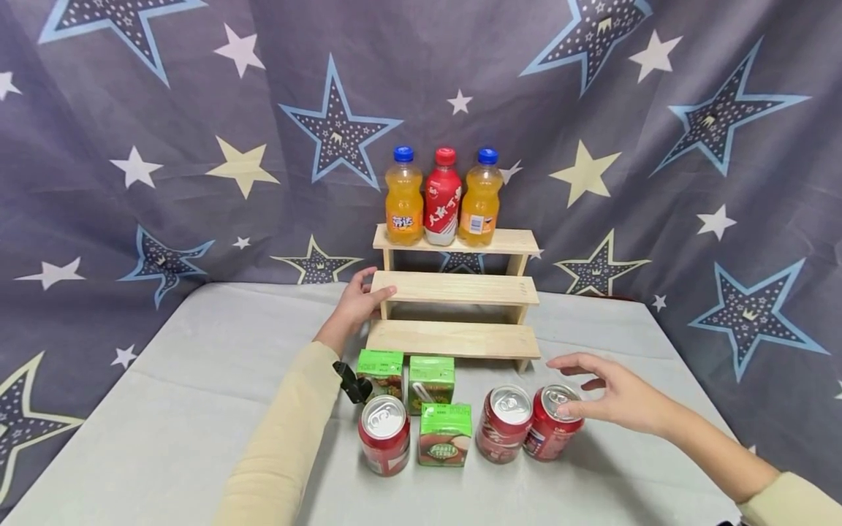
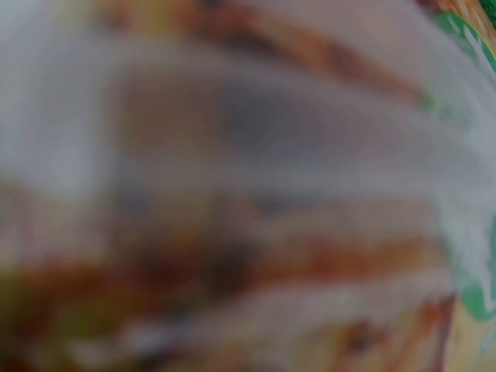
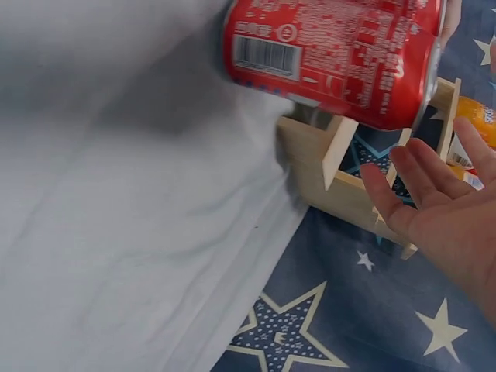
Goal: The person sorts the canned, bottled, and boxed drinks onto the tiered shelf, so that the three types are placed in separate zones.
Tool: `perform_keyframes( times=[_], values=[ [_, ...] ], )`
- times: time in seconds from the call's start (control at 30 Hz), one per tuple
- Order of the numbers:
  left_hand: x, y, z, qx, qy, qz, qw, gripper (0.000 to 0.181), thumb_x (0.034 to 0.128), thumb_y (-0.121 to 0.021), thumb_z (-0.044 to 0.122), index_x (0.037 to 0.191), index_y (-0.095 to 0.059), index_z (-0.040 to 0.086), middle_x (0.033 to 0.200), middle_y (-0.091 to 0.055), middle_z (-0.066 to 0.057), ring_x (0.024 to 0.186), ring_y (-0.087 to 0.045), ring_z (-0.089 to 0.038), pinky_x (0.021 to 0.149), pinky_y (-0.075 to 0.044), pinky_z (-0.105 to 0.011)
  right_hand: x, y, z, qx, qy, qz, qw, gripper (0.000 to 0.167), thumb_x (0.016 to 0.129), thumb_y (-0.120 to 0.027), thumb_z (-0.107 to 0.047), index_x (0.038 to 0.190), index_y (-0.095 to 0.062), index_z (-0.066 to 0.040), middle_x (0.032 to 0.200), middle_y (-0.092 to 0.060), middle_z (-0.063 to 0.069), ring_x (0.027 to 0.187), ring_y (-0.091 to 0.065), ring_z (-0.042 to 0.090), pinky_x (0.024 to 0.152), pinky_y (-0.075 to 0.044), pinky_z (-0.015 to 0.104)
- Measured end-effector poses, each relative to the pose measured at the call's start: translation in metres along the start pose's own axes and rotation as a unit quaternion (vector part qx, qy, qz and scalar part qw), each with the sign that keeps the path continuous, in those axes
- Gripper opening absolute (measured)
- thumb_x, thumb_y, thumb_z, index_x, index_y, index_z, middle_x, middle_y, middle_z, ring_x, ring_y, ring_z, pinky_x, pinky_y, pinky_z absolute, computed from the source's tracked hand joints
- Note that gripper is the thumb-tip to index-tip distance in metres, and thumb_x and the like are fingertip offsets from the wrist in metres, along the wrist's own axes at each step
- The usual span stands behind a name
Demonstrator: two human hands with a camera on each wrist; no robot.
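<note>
Backdrop (image 1: pixel 395 44), grey-blue and printed with stars, fills the upper half of the head view and runs down both sides. Table (image 1: pixel 197 380), under a pale cloth, occupies the lower part of the frame. Wooden stand (image 1: pixel 454 288), three-tiered, stands at the centre. The left hand (image 1: pixel 360 298), left of centre, grips the left end of its middle shelf, the thumb lying over the board. The right hand (image 1: pixel 615 394), lower right of the frame, is free and grasps nothing; its fingers are extended near the right can (image 1: pixel 554 427). Whether the thumb touches this can cannot be told. On the top shelf, above centre, a red bottle (image 1: pixel 443 201) stands upright between two orange-drink bottles, the left bottle (image 1: pixel 404 201) and the right bottle (image 1: pixel 481 204), both blue-capped. At lower centre, the middle can (image 1: pixel 504 425) stands just beside the right can, while the left can (image 1: pixel 384 436) stands farther left; all three are red and upright. Three green-topped cartons complete the group: a rear-left carton (image 1: pixel 380 372) behind the left can, a rear-right carton (image 1: pixel 430 383) beside it, and a front carton (image 1: pixel 445 435) between the left and middle cans. The left wrist view shows only a blurred, printed surface.
</note>
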State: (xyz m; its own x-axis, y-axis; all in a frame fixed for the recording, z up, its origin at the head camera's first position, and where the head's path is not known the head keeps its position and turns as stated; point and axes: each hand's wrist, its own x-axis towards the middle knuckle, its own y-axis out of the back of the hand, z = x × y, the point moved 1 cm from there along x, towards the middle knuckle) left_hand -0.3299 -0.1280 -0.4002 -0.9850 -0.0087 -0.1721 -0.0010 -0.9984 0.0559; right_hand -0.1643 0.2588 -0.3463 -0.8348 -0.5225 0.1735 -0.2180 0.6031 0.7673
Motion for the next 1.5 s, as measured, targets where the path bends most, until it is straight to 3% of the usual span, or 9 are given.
perform_keyframes(
  times=[0.27, 0.5, 0.8, 0.93, 1.17, 1.5],
  values=[
    [0.003, 0.0, -0.001, 0.002, -0.004, -0.001, 1.0, 0.074, 0.0882, -0.065, 0.019, 0.148, -0.021, 0.02, 0.138, -0.042, -0.021, 0.122, -0.049, -0.043, 0.096, -0.046, -0.053, -0.014, -0.005, 0.014, 0.017, -0.012, -0.006, 0.9998, 0.05, 0.073, -0.08, -0.025, 0.118, -0.059, -0.017, 0.113, -0.063, 0.0, 0.099, -0.057, -0.001, 0.073, -0.052, 0.025],
    [0.003, 0.0, -0.001, 0.005, -0.005, 0.0, 1.0, 0.075, 0.0884, -0.065, 0.019, 0.148, -0.02, 0.02, 0.139, -0.041, -0.022, 0.122, -0.048, -0.042, 0.096, -0.046, -0.053, -0.021, -0.011, 0.022, 0.034, -0.011, -0.01, 0.9993, 0.056, 0.072, -0.081, -0.02, 0.121, -0.056, -0.009, 0.112, -0.063, 0.005, 0.097, -0.056, -0.003, 0.071, -0.052, 0.025],
    [0.004, 0.0, 0.0, -0.002, 0.001, 0.001, 1.0, 0.074, 0.0877, -0.066, 0.019, 0.147, -0.023, 0.022, 0.138, -0.041, -0.021, 0.122, -0.048, -0.043, 0.096, -0.045, -0.054, -0.022, -0.018, 0.024, 0.055, -0.014, -0.017, 0.9982, 0.06, 0.072, -0.081, -0.019, 0.124, -0.054, -0.007, 0.111, -0.064, 0.001, 0.097, -0.055, -0.004, 0.07, -0.051, 0.024],
    [0.003, 0.0, 0.0, -0.001, 0.0, 0.002, 1.0, 0.074, 0.0879, -0.066, 0.018, 0.147, -0.022, 0.021, 0.138, -0.041, -0.021, 0.122, -0.049, -0.043, 0.097, -0.045, -0.053, -0.024, -0.023, 0.026, 0.069, -0.011, -0.009, 0.9975, 0.063, 0.071, -0.081, -0.017, 0.125, -0.052, -0.003, 0.112, -0.063, 0.0, 0.096, -0.056, -0.002, 0.07, -0.051, 0.024],
    [0.003, 0.0, -0.001, -0.009, -0.003, 0.0, 1.0, 0.074, 0.088, -0.065, 0.016, 0.148, -0.021, 0.019, 0.137, -0.041, -0.022, 0.122, -0.048, -0.044, 0.097, -0.045, -0.054, -0.03, -0.034, 0.029, 0.097, -0.029, 0.024, 0.9946, 0.069, 0.07, -0.082, -0.016, 0.128, -0.048, -0.003, 0.113, -0.058, -0.012, 0.093, -0.056, -0.003, 0.072, -0.053, 0.024],
    [0.003, 0.001, -0.002, -0.002, -0.004, 0.002, 1.0, 0.075, 0.0878, -0.066, 0.017, 0.148, -0.021, 0.018, 0.135, -0.042, -0.023, 0.121, -0.049, -0.043, 0.097, -0.045, -0.053, -0.029, -0.048, 0.027, 0.123, -0.017, 0.06, 0.9904, 0.071, 0.068, -0.083, -0.009, 0.128, -0.045, -0.002, 0.112, -0.058, -0.013, 0.096, -0.056, -0.004, 0.073, -0.051, 0.022]
  ],
)
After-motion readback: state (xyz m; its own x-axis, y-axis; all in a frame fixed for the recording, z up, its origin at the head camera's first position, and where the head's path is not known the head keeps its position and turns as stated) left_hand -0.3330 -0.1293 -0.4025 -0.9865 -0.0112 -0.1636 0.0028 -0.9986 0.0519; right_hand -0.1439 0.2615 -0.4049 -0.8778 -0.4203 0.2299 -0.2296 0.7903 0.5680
